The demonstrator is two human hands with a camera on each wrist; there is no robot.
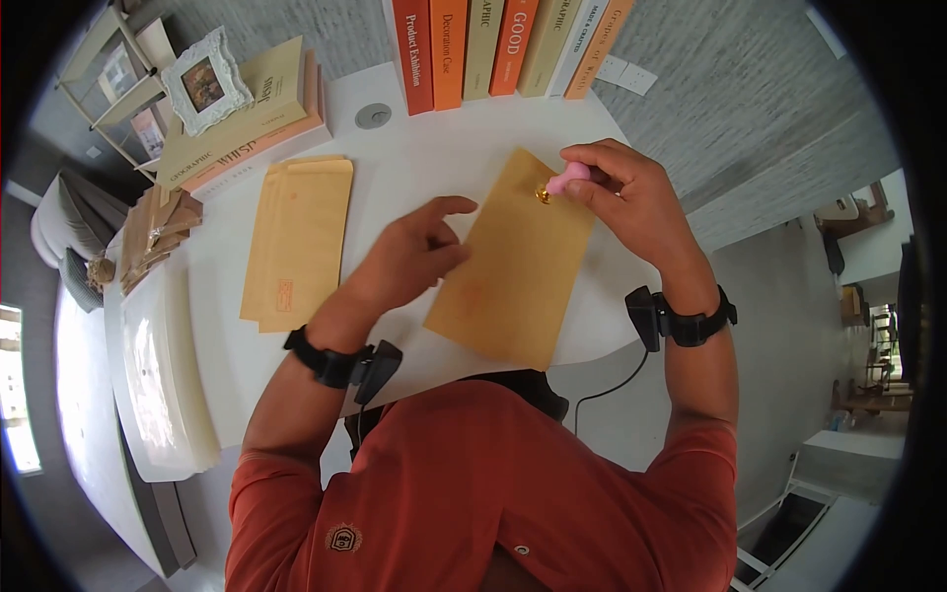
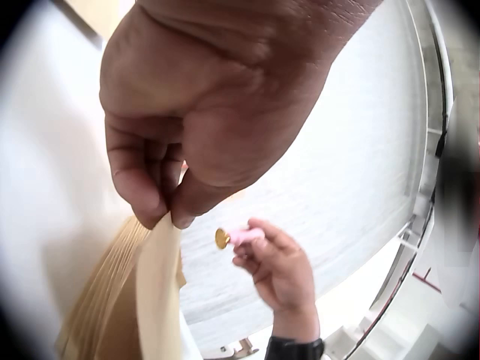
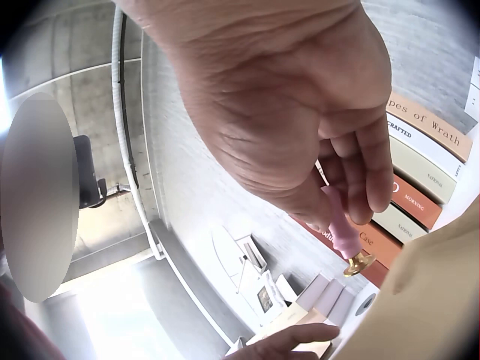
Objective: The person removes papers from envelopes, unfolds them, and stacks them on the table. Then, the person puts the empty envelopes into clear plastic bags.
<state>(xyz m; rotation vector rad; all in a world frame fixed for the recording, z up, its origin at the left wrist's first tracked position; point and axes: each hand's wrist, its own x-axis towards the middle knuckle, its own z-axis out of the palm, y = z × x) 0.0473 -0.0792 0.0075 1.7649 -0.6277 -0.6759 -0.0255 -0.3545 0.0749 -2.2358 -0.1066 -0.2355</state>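
My right hand pinches the pink handle of a wax seal stamp between thumb and fingers. The stamp's round brass head tilts toward a brown paper envelope and overlaps its upper part in the head view. In the left wrist view a gap shows between brass and paper. My left hand is at the envelope's left edge, thumb tip right at the paper. Its index finger stretches out straight, apart from the thumb, while the other fingers bend loosely. A faint reddish print shows through the envelope.
More brown envelopes lie stacked left of my left hand. Books stand upright along the back. A framed picture rests on flat-lying books. Folded brown paper and a translucent plastic stack line the left side of the white table.
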